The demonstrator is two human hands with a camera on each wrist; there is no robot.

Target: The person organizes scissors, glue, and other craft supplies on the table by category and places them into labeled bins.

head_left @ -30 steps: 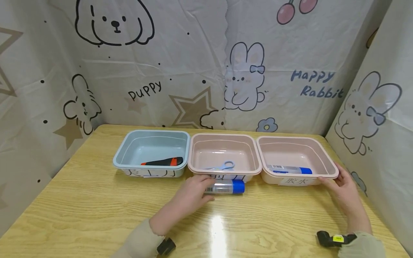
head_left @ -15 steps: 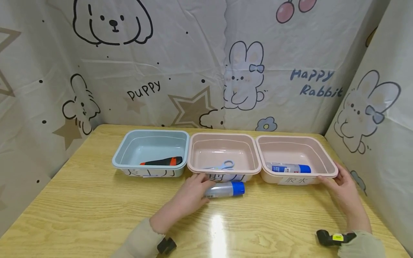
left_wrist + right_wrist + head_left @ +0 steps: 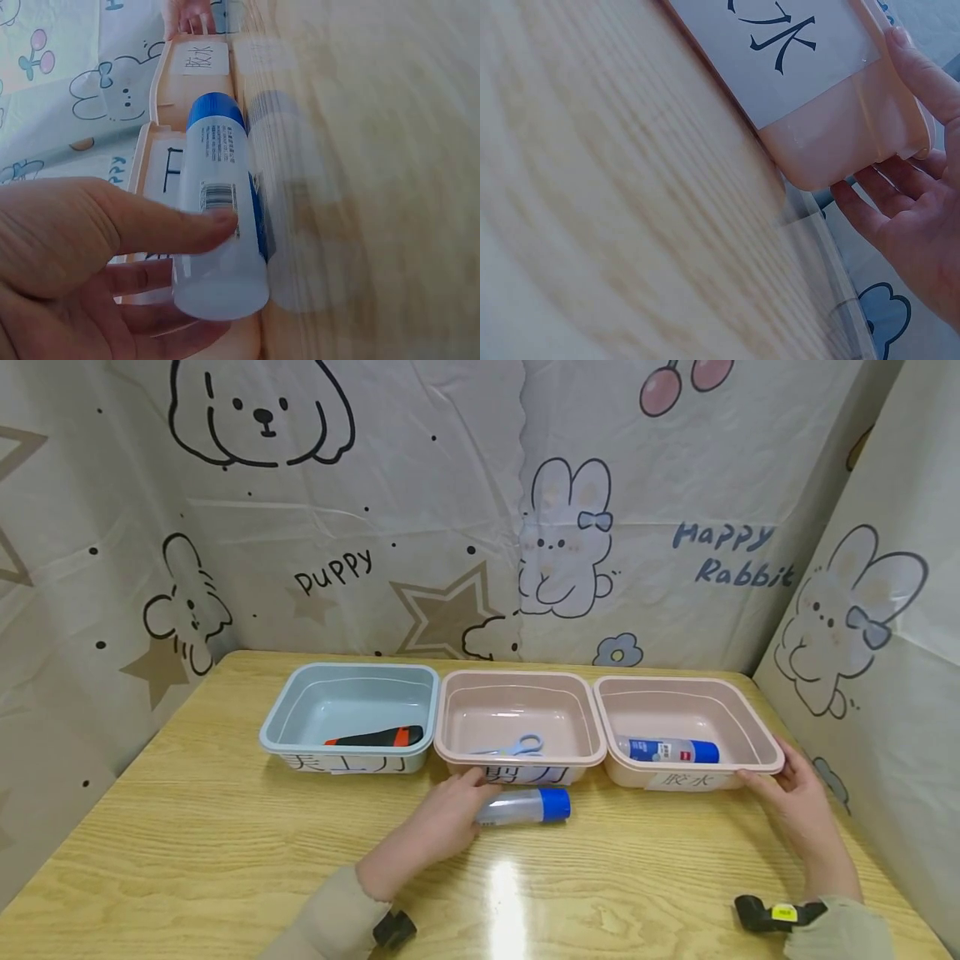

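My left hand (image 3: 444,820) holds a clear glue bottle (image 3: 517,807) with a blue cap, lying on its side before the middle bin. In the left wrist view the thumb presses over the barcode of the bottle (image 3: 217,165), with fingers curled beneath. My right hand (image 3: 804,802) grips the front right corner of the right pink bin (image 3: 675,710), thumb at the rim and fingers around the side, as the right wrist view also shows on the bin's end (image 3: 832,142). Inside that bin lies another glue bottle (image 3: 671,750), its blue label facing up.
The middle pink bin (image 3: 517,706) holds light blue scissors (image 3: 527,744). In the light blue bin (image 3: 352,693) lies a black and orange utility knife (image 3: 378,737). All three bins stand side by side on the wooden table (image 3: 225,852), with paper labels in front and a printed curtain (image 3: 360,618) behind.
The bottle in my left hand has shifted slightly towards me, away from the middle bin, and turned. The bottle inside the right bin has rolled, bringing its blue label up. My right hand stays put.
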